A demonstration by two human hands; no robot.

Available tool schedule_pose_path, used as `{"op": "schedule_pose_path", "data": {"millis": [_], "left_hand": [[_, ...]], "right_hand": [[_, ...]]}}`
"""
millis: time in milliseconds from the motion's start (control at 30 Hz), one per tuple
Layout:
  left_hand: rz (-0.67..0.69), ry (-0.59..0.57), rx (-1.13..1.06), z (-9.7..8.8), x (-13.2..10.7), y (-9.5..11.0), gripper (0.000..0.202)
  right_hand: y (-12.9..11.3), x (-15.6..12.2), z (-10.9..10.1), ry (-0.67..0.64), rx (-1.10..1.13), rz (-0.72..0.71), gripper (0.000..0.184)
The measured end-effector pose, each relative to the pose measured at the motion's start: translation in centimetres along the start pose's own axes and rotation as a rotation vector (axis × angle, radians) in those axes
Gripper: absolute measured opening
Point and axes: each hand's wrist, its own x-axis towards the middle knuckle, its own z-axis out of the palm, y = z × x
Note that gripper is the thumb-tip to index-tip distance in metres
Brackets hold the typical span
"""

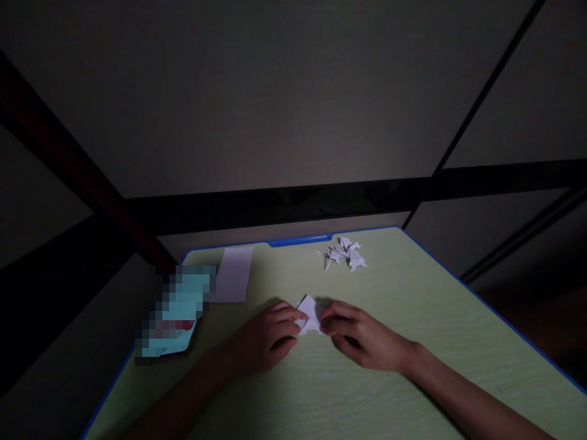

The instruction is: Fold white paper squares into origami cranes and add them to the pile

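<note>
A small white folded paper (311, 315) with a pointed top lies on the table between both hands. My left hand (277, 332) holds its left side, with a fingertip resting over the paper and the thumb lower down, near the table. On the right edge, the curled fingers of my right hand (355, 333) grip the same piece; their tips partly hide that edge. Farther back, several small folded paper figures (352, 255) sit in a loose cluster, some overlapping.
A flat white sheet of paper (235, 275) lies at the back left, beside a phone (181, 315) with a lit, blurred screen. The light green table (403, 293) has a blue rim and a blue groove (300, 241) at its far edge. Panelled grey doors (275, 104) stand right behind it.
</note>
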Motion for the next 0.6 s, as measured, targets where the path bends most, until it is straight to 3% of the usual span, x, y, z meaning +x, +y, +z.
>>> {"op": "schedule_pose_path", "data": {"millis": [600], "left_hand": [[0.002,0.018,-0.009,0.06,0.02,-0.04,0.013]], "right_hand": [[0.13,0.04,0.15,-0.002,-0.039,-0.024,0.019]]}}
